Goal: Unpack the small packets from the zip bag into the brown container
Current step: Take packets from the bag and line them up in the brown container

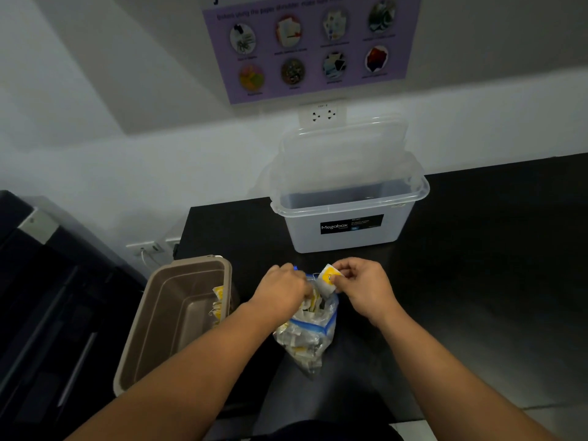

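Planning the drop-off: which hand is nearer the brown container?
Left. The left hand is at the mouth of the zip bag, just right of the brown container; the right hand pinches a packet farther right.

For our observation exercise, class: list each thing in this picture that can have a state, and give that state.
zip bag, open, many packets inside
brown container, open, few packets at its right wall
clear box, lid raised
packet, pinched above the bag
left hand, grips bag's rim
right hand, pinches the packet
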The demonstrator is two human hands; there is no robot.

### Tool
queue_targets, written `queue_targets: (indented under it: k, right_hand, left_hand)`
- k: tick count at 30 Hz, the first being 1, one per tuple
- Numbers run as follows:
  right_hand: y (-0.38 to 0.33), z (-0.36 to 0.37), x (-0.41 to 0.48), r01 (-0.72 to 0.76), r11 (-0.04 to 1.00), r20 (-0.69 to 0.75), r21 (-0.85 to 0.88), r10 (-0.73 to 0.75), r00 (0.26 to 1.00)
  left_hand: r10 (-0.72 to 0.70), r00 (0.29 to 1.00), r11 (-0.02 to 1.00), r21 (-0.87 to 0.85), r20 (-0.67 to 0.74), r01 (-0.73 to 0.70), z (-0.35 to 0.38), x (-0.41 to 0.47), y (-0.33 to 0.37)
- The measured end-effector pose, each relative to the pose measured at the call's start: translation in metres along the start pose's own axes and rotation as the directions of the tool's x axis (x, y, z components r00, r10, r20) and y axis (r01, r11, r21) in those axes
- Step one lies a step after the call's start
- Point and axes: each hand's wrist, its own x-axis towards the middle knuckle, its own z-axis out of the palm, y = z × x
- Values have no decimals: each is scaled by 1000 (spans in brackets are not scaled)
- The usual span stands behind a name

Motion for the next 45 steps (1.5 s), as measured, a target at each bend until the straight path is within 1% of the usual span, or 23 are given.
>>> queue_targets:
  k: [3,7,9,10,12,14,16,17,20,22,26,29,31,34,35,37,38,39,40,42,45]
  right_hand:
    - [0,-2,-2,-5,1000,-8,-6,5,1000]
    - [0,-3,0,-9,1000,1,-5,9,1000]
    - [0,-3,1,-13,1000,-5,7,13,1000]
    - [0,-3,1,-10,1000,-10,13,10,1000]
    - [1,-2,1,-5,1000,-23,22,6,1000]
    - [1,-2,2,-16,1000,-25,25,17,1000]
    - [1,-2,3,-24,999,-26,21,25,999]
    - [1,-1,3,-27,999,-29,23,28,999]
    - [1,-1,4,-54,998,-33,36,55,998]
    - [1,-1,5,-60,998,-28,31,61,998]
    - [-1,-1,3,-66,998,-21,25,67,998]
    - [-3,-1,3,-74,997,-27,20,75,997]
    - [-6,-1,3,-72,997,-31,15,72,997]
    - [-10,-1,2,-66,998,-31,20,66,997]
    - [-12,0,2,-63,998,-29,17,64,998]
    - [-15,2,3,-46,999,-31,5,46,998]
    - [-18,3,3,-27,1000,-35,-11,27,999]
    - [-21,3,3,-4,1000,-38,-29,3,999]
    - [-26,5,3,19,999,-38,-44,-20,999]
    - [-37,8,4,55,997,-32,-54,-57,998]
    - [-58,17,2,103,994,5,-32,-103,995]
  left_hand:
    - [54,998,994,92,34,-57,0,4,0]
    - [123,992,975,185,25,-125,0,9,-1]
    - [152,988,968,200,24,-154,-2,12,-4]
    - [162,987,970,180,25,-164,-4,14,-6]
    - [165,986,985,48,18,-165,-9,15,-11]
    - [125,992,968,-217,-2,-122,-13,13,-18]
    - [41,999,866,-499,1,-35,-15,11,-22]
    - [8,1000,807,-590,10,0,-16,10,-23]
    - [-54,998,641,-765,39,64,-15,8,-24]
    - [-76,997,583,-809,30,69,-11,7,-23]
    - [-35,999,605,-795,30,45,-6,4,-19]
    - [-47,995,561,-822,84,96,-5,2,-18]
    - [-78,993,539,-834,91,119,-4,0,-17]
    - [-130,990,506,-856,50,110,-7,-6,-20]
    - [-145,989,516,-851,29,101,-11,-9,-22]
    - [-187,981,575,-816,-57,63,-16,-14,-29]
    - [-214,970,591,-806,-115,35,-20,-18,-33]
    - [-249,954,583,-813,-167,10,-24,-23,-37]
    - [-294,934,551,-834,-201,-7,-29,-29,-41]
    - [-390,894,465,-885,-221,-16,-39,-42,-53]
    - [-492,839,404,-915,-232,-16,-51,-65,-76]
